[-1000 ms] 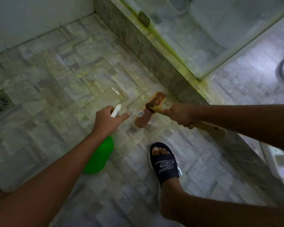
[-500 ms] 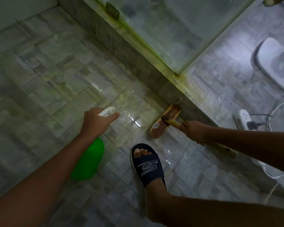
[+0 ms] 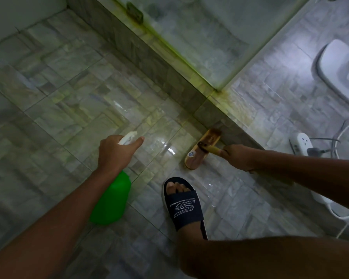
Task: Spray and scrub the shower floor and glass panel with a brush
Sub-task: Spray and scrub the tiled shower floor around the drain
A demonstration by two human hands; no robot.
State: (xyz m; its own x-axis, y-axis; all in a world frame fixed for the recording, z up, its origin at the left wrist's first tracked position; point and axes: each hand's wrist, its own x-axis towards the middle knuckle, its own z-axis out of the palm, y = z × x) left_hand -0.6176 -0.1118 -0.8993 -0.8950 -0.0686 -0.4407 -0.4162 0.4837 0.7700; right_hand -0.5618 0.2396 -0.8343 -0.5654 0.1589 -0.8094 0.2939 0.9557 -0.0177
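Note:
My left hand grips the white trigger head of a green spray bottle, nozzle pointing at the wet tiled shower floor. My right hand holds the yellow handle of a wooden scrub brush. The brush head lies on the floor tiles against the foot of the low tiled curb. The glass panel rises from that curb at the top, with yellow-green grime along its bottom edge.
My foot in a dark slide sandal stands on the wet tiles just below the brush. Beyond the curb, on the outer floor, lie a white power strip with cables and a white toilet.
The view has shifted slightly. The brush head has slid closer along the curb's foot. My left hand keeps its hold on the spray bottle over the floor.

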